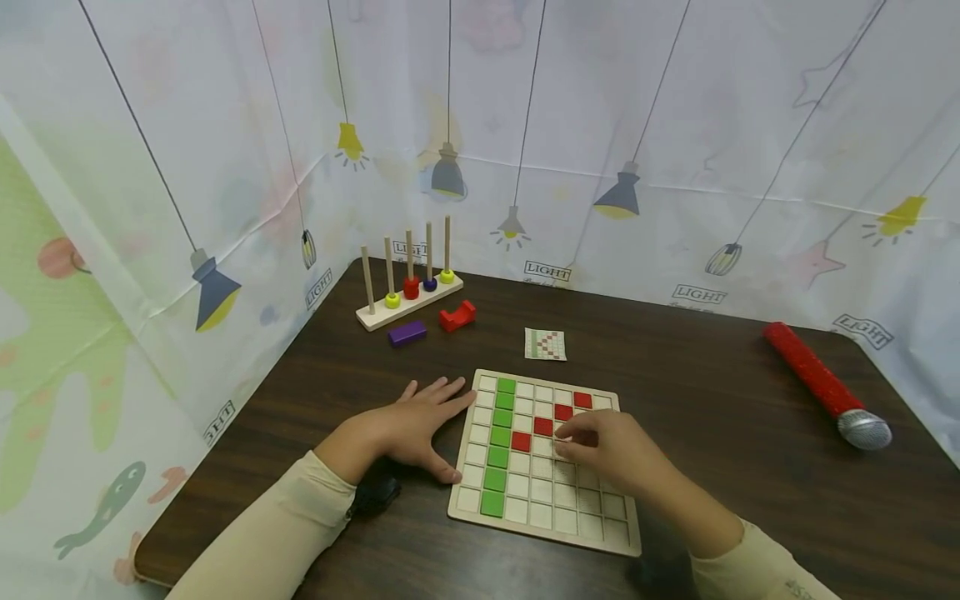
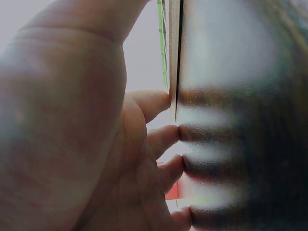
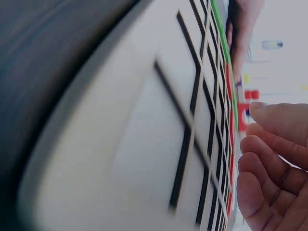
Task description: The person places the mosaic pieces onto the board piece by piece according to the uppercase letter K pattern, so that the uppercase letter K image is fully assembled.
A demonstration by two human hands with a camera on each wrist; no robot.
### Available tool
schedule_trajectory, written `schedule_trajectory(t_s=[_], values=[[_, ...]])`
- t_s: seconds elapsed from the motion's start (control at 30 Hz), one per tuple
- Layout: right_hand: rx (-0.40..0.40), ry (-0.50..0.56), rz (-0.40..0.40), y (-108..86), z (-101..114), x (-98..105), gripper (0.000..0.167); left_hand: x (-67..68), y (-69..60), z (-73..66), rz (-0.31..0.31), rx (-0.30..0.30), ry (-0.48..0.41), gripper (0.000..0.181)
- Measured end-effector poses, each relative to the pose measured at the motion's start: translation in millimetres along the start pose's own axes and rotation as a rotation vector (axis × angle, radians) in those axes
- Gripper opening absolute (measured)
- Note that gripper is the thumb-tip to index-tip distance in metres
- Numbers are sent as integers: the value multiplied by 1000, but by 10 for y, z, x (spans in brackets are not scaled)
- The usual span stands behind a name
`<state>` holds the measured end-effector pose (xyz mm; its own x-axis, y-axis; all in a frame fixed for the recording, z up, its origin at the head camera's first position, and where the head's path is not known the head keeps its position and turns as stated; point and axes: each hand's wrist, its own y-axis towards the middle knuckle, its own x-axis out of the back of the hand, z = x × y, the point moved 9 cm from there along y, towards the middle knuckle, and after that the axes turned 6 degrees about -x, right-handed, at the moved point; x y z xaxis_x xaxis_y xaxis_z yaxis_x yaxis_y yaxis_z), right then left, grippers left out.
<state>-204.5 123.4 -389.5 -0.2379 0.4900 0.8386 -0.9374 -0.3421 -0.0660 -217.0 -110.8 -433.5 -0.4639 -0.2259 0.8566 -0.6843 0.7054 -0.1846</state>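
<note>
A pale square board [image 1: 553, 540] with a grid of tiles lies on the dark table. One column shows green tiles [image 1: 497, 457], several red tiles [image 1: 521, 442] form a diagonal, and the visible others are white. My left hand [image 1: 423, 421] rests spread by the board's left side; in the left wrist view its fingertips [image 2: 166, 137] meet the table and board edge. My right hand [image 1: 607, 446] hovers over the board beside the red diagonal, fingers [image 3: 252, 168] loosely bent, thumb and forefinger apart at the tips. No tile shows between them. That hand hides some tiles.
Behind the board lies a small patterned card [image 1: 545, 344]. Farther left are a purple block [image 1: 407, 333], a red notched block [image 1: 457, 316] and a peg stand [image 1: 408, 311] with coloured beads. A red microphone [image 1: 825, 383] lies at the right. A printed curtain [image 1: 675, 125] hangs behind.
</note>
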Motion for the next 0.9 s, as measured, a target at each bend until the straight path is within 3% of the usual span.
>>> schedule_trajectory(t_s=[0.2, 0.6, 0.8, 0.9], values=[[-69, 22, -27, -120, -348, 205, 22, -2, 7, -1, 5, -1, -1, 118], [-241, -59, -38, -340, -996, 471, 47, -16, 3, 19, 13, 11, -3, 119], [-275, -60, -15, -361, -1141, 433, 59, -17, 5, 21, 13, 15, 5, 119], [-275, -50, -2, -364, -1151, 408, 52, -14, 15, 19, 13, 15, 8, 118]])
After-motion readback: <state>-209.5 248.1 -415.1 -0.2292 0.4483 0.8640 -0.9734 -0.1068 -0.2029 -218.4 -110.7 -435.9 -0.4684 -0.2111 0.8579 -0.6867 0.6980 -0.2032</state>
